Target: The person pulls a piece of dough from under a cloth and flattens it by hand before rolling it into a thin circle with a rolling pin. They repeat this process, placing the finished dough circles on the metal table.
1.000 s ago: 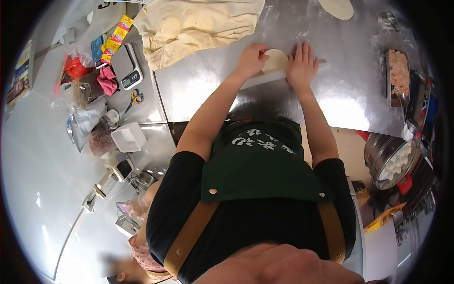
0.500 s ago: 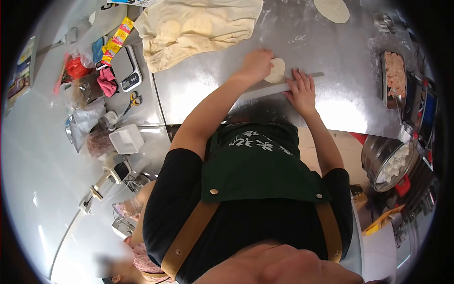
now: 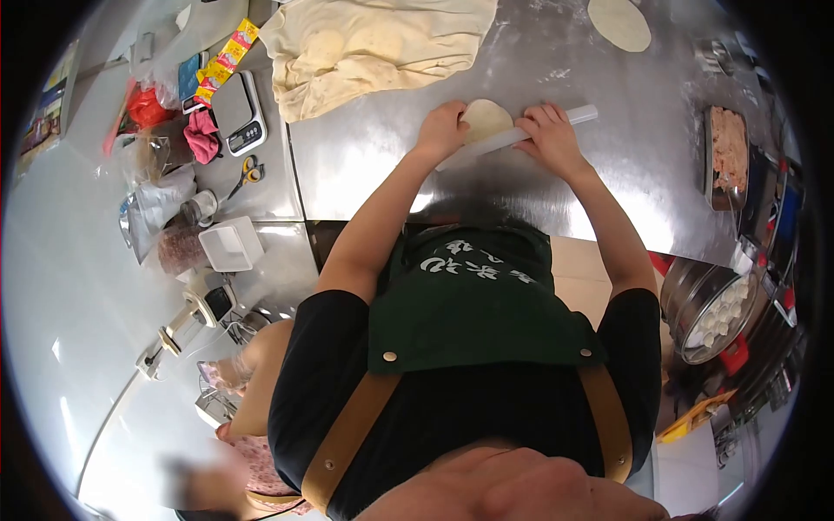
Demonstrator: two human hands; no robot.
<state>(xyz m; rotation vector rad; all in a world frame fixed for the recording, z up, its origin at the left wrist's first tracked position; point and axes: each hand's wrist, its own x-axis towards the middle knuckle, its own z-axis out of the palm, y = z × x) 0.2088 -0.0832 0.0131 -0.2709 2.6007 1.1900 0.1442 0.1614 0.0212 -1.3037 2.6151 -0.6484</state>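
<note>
On the steel worktop (image 3: 365, 178) in front of me lies a round, flat dough wrapper (image 3: 487, 118). My left hand (image 3: 444, 130) has its fingers closed at the wrapper's left edge. A white rolling pin (image 3: 486, 146) slants across the wrapper's near edge, its far end up to the right. My right hand (image 3: 549, 137) rests over the pin with fingers curled on it, just right of the wrapper. The pin's near end sits below my left hand.
A cream cloth (image 3: 373, 56) spreads at the back left; another dough round (image 3: 619, 24) lies back right. A tray of minced filling (image 3: 726, 152) stands right, above a steamer pot (image 3: 721, 313) of dumplings. Scissors (image 3: 249, 171) and a scale (image 3: 239, 113) lie left. A co-worker (image 3: 261, 373) is lower left.
The rolling pin has moved up onto the wrapper's near edge, under my right hand. My right hand's spread fingers have curled. The wrapper shows larger and further left, and my left hand has shifted left.
</note>
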